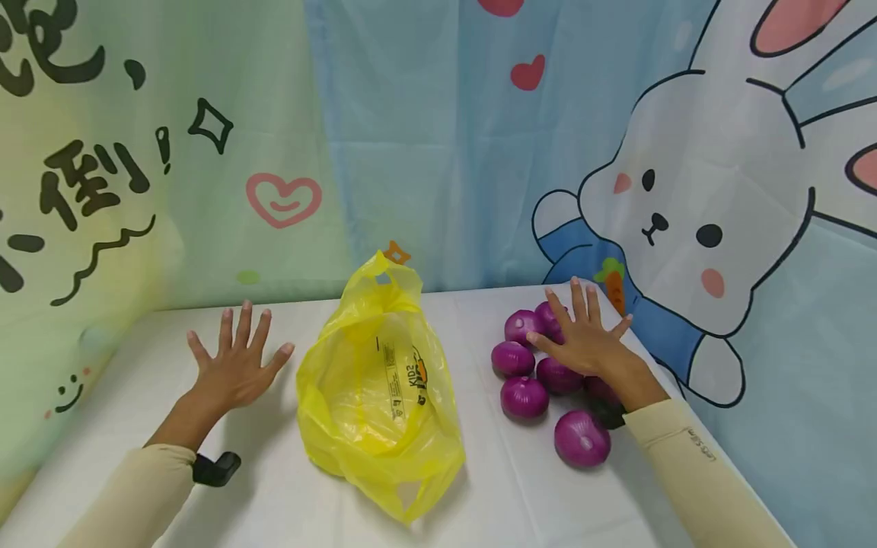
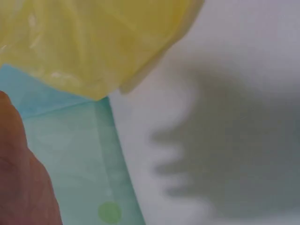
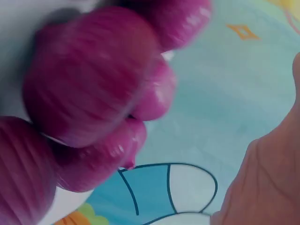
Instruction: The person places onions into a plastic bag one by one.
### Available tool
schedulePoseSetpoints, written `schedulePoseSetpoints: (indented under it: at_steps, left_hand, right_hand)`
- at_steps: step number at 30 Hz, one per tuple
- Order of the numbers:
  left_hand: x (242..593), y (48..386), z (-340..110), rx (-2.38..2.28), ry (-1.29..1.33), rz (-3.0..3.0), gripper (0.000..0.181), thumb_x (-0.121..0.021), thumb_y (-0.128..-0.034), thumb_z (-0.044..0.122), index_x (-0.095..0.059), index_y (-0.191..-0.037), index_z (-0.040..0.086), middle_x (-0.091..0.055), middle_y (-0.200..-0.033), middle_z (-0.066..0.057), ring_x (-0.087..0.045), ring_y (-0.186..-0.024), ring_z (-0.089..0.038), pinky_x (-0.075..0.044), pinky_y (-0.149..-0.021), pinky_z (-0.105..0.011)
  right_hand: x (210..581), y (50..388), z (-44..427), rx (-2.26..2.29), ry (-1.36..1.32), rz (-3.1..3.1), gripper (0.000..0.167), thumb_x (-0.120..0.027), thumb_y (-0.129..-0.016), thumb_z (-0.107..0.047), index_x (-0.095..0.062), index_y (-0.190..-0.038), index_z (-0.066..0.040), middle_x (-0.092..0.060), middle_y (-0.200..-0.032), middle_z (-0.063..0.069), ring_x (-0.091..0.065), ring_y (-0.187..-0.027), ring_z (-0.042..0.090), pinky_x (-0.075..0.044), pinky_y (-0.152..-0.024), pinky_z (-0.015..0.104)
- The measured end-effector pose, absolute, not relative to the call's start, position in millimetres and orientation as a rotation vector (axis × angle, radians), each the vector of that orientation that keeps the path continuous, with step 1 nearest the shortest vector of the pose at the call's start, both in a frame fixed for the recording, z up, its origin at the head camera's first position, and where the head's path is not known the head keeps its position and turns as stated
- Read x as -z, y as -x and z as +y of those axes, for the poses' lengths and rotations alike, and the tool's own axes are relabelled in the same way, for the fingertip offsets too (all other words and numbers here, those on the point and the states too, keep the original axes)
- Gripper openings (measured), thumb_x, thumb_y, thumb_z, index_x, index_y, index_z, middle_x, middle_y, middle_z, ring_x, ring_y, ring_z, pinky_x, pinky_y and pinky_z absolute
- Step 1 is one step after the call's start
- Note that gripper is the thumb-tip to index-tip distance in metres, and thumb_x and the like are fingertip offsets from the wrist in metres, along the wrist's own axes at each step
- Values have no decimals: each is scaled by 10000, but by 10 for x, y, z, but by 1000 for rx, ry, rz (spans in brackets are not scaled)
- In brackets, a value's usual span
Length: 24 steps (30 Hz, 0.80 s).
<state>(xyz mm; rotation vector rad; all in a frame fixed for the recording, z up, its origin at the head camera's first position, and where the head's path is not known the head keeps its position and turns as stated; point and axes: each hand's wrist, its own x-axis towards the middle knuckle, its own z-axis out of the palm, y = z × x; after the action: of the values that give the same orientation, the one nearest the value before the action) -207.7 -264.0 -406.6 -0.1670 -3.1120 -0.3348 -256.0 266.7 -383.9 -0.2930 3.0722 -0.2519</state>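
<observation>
A yellow plastic bag [image 1: 342, 403] stands on the table between my hands, its mouth facing the head camera. To its left, my left hand [image 1: 236, 371] hovers with fingers spread, holding nothing; its shadow falls on the white cloth. My right hand [image 1: 585, 342], also spread and holding nothing, is above several red onions [image 1: 524, 397] grouped on the right and partly hides some of them. One larger onion [image 1: 582, 439] lies nearest the front. In the right wrist view, onions [image 3: 89, 77] crowd the left side. The bag [image 2: 93, 42] fills the left wrist view's upper left.
A white cloth [image 1: 493, 495] covers the table. Behind it hangs a printed curtain [image 1: 411, 152] with a rabbit, hearts and lettering, reaching round the left and right sides. A black wrist strap piece [image 1: 216, 469] sits at the left cuff.
</observation>
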Motion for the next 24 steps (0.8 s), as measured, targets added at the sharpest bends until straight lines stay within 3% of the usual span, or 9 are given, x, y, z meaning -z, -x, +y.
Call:
schedulePoseSetpoints:
  at_steps: [5, 9, 13, 18, 21, 24]
  left_hand:
    - [3982, 2087, -2710, 606, 266, -3029, 785, -165, -1018, 587, -16, -1556, 35, 173, -1573, -231, 244, -1401, -405, 277, -942, -699]
    - [3936, 1991, -2763, 978, 335, -2952, 686, -97, -1055, 479, -151, -1540, -4, -55, -1569, -297, -21, -1416, -503, 51, -1053, -717]
    - [3922, 1853, -2759, 1169, 326, -2858, 638, -102, -1075, 413, -286, -1505, -21, -265, -1524, -285, -233, -1373, -505, -200, -1067, -664]
    - [3940, 1692, -2716, 1324, 312, -2714, 607, -105, -1088, 349, -361, -1459, -58, -373, -1466, -290, -326, -1327, -512, -269, -1043, -650]
    - [3982, 1618, -2688, 1421, 305, -2639, 592, -121, -1090, 335, -398, -1435, -58, -423, -1439, -273, -371, -1315, -474, -360, -1084, -406]
    - [4037, 1577, -2616, 1511, 359, -2549, 564, -143, -1096, 302, -418, -1412, -76, -457, -1419, -252, -401, -1322, -394, -378, -1008, -150]
  right_hand:
    - [3663, 2475, 2832, 491, 314, 3008, 911, -371, -939, -660, 82, -1561, -174, 283, -1550, 197, 275, -1380, 442, 174, -830, 823]
    - [3624, 2388, 2975, 694, 434, 2947, 890, -475, -958, -546, 51, -1570, -172, 208, -1578, 200, 132, -1417, 474, -14, -900, 845]
    - [3663, 2255, 3149, 890, 542, 2894, 807, -600, -953, -383, -151, -1567, -111, -30, -1592, 244, -115, -1400, 520, -221, -954, 778]
    - [3755, 2015, 3273, 1076, 599, 2879, 574, -655, -947, -224, -436, -1444, -37, -440, -1432, 232, -419, -1281, 449, -421, -952, 603]
    - [3815, 1860, 3304, 1116, 572, 2885, 451, -636, -962, -198, -523, -1373, -48, -553, -1326, 184, -523, -1190, 398, -504, -876, 557]
    - [3876, 1727, 3328, 1121, 533, 2876, 369, -638, -963, -191, -582, -1305, -65, -607, -1253, 131, -582, -1123, 316, -551, -852, 420]
